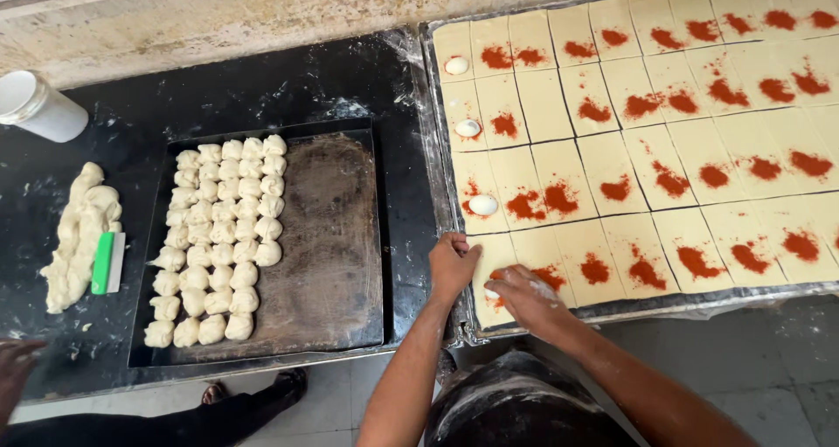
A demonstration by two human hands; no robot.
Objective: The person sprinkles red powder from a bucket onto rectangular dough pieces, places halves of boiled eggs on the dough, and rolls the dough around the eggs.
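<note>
Head view: left hand [452, 263] lies open, fingers flat on the near-left dough square [495, 263] at the 6 o'clock corner of the big dough sheet [647, 132]; right hand [524, 297] is curled just beside it on the same square, and whether it grips anything I cannot tell. Three halved eggs [482, 204] sit on squares at 12 o'clock from the hands, red spice patches [594, 268] to 3 o'clock. On the black worktop [288, 80] at 9 o'clock: dark tray [332, 237] with dough balls [218, 237], green scraper [104, 262], white cup [39, 106].
</note>
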